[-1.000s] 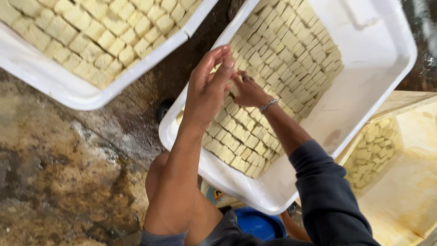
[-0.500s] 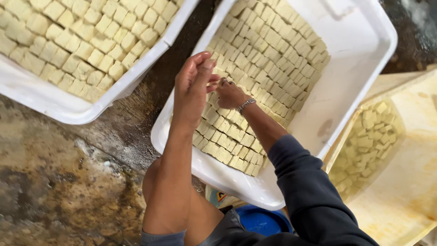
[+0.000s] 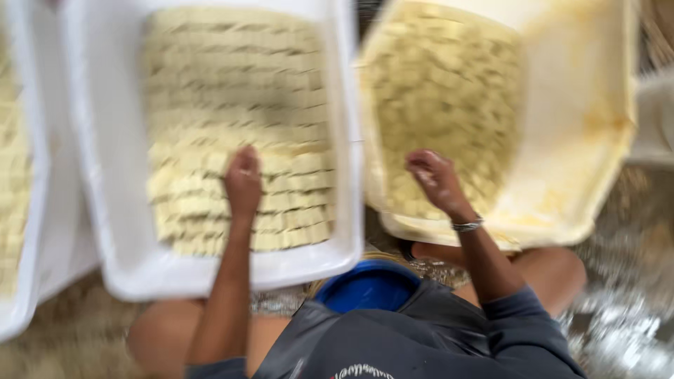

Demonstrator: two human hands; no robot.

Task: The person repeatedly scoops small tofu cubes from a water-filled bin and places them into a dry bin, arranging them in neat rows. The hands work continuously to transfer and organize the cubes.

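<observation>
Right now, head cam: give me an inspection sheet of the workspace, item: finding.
Surface: wet, rough ground, partly blurred.
Job's things: white tray with pale cubes in neat rows; yellowed tray to its right with loose pale cubes.
Clutter: blue round container near the person's knees; part of another white tray at the left edge.
Grippers: left hand rests on the rows of cubes; right hand, with a wrist bracelet, is over the yellowed tray; motion blur hides any grasp.
Cables: nothing seen.
Surroundings: only ground and trays in view; no other people seen.
</observation>
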